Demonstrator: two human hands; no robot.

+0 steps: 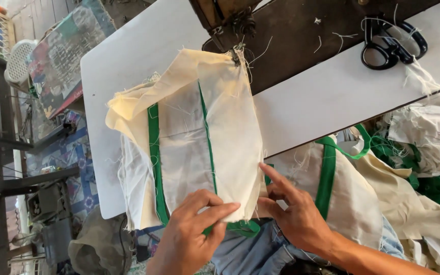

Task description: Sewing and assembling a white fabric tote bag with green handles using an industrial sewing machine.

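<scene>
Under your hands: cream cloth piece [204, 137], matt, frayed edges, green fabric binding [153, 153]. Table [332, 97] smooth, white, matt. Far right scissors [390, 43], glossy black handles.
</scene>
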